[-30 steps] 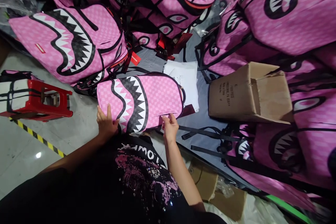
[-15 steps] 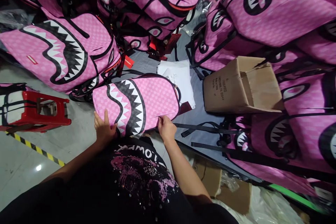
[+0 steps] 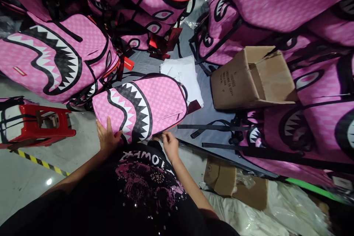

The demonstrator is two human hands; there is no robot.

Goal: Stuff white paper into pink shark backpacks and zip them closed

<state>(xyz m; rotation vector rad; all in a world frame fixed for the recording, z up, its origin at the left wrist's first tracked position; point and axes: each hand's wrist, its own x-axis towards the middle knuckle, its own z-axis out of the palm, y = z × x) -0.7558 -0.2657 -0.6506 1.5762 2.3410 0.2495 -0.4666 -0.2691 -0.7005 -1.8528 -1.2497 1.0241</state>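
Pink checkered shark-mouth backpack (image 3: pixel 163 96) lying face up, left of the cardboard box (image 3: pixel 228 84), handle end toward it. Left hand (image 3: pixel 108 137) on the backpack's end farther from the box, fingers spread, palm down, resting on the fabric, no grip around it visible. Right hand (image 3: pixel 170 146) between that end and the box, at the backpack's near edge; fingers half curled, thumb close to index. Can't tell if it pinches anything or touches the edge. White paper sheets (image 3: pixel 179 66) just left of the box, partly behind the backpack. Black straps (image 3: pixel 215 127) on the near side of the box, grey table surface (image 3: pixel 207 97) under it. Red plastic stool (image 3: pixel 27 125) well left of the box. Torn cardboard (image 3: pixel 221 177) below the box, nearer the person.
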